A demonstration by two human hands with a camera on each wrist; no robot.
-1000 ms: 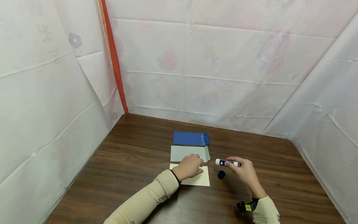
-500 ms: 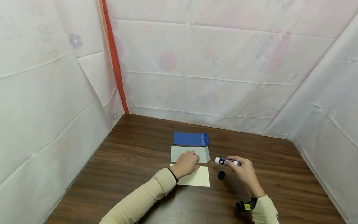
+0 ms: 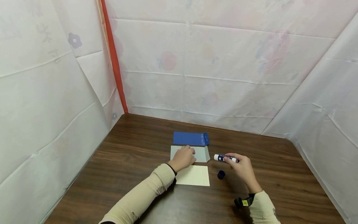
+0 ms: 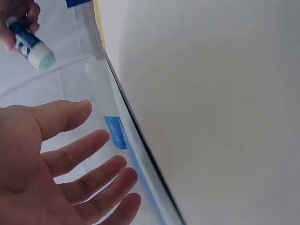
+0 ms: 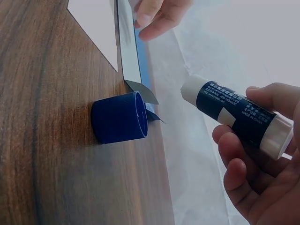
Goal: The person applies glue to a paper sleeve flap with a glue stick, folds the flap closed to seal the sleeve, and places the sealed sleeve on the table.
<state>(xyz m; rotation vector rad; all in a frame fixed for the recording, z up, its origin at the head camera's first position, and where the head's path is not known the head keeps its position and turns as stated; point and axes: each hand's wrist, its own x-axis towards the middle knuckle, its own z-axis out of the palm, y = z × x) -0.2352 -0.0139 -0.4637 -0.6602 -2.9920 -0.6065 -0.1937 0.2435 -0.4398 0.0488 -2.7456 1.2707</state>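
My right hand (image 3: 244,167) grips an uncapped glue stick (image 3: 219,157) between thumb and fingers, its white end pointing left, above the table. In the right wrist view, the navy cap (image 5: 117,118) stands by itself below the glue stick. My left hand (image 3: 183,157) is over the pale grey envelope (image 3: 200,153), whose flap is at the right end. Its fingers (image 4: 89,185) are loosely spread and hold nothing in the left wrist view; I cannot tell whether they touch the paper. Nearer me lies a cream envelope (image 3: 194,176), partly covered by the left wrist.
A blue envelope (image 3: 188,138) with whitish marks near its flap lies farthest back in the row. Dark wood table (image 3: 126,161) surrounds the envelopes. White sheeting (image 3: 223,71) rises at the back and both sides.
My left hand has moved away from me, off the cream envelope and over the grey one. The right hand and glue stick have shifted slightly left and up. The envelopes and cap stay put.
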